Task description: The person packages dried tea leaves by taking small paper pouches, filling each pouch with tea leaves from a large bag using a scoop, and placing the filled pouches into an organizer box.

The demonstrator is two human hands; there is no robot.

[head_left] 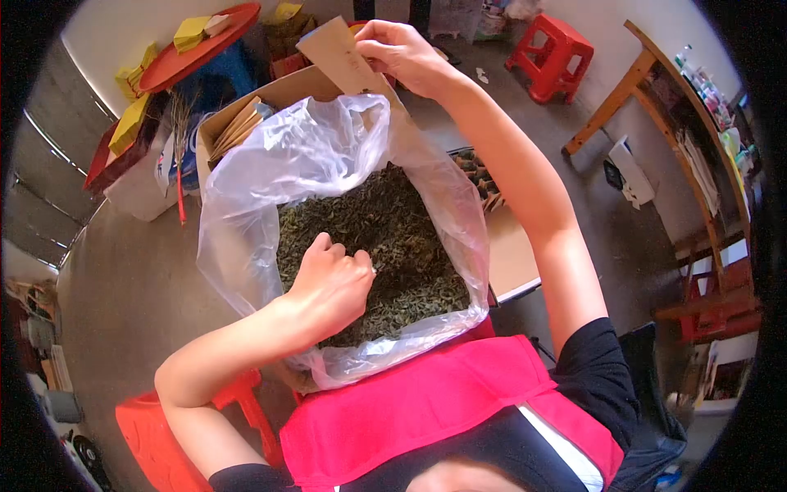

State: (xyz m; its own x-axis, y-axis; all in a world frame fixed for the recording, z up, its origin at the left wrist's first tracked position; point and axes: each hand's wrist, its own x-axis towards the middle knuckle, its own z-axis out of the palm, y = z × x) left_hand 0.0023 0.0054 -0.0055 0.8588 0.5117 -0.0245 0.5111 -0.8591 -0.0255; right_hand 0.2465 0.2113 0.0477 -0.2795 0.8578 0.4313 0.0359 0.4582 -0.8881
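Dark, curled dried leaves [410, 238] fill a clear plastic bag [229, 221] whose mouth is spread wide in front of me. My left hand [334, 283] is closed just over or in the leaves; its fingertips are turned away, so whatever they grip is hidden. Farther off, above the bag's far edge, my right hand [402, 56] pinches a flat brown paper packet [343, 59] by its right side. Some small print shows on the packet. Several similar brown packets [238, 129] stand in a cardboard box [205, 152] behind the bag.
A round red table [238, 20] with yellow packs [190, 33] stands at the back left. A red stool [551, 57] is at the back right. On the right is a wooden table [611, 90] with bottles. A red chair [156, 426] sits at lower left.
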